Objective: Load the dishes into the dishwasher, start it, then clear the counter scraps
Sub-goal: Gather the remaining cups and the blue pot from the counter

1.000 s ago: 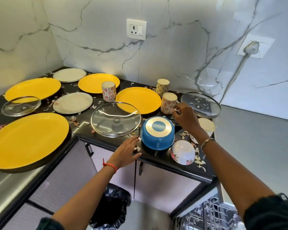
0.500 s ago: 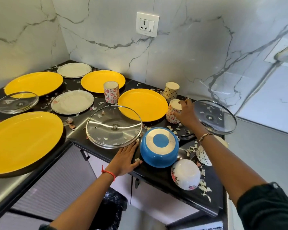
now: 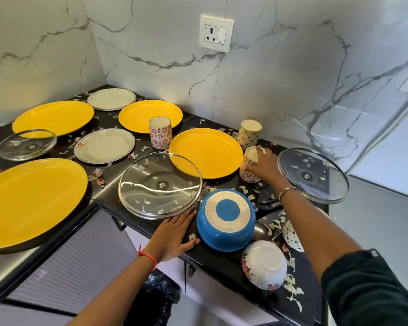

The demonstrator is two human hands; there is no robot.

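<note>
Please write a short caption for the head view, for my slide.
Right hand grips a floral cup while left hand rests on the scrap-littered counter.

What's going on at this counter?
A person is gathering up dishes. Their right hand grips an upturned cup beside a yellow plate. Their left hand rests flat on the counter edge, between a glass lid and an upturned blue pot. Scraps lie scattered all over, and nothing looks cleared yet.

You see a white wall socket with a switch point(image 3: 216, 33) on the grey-veined white marble wall point(image 3: 292, 78), and a black plastic bin bag point(image 3: 151, 300) low down.
</note>
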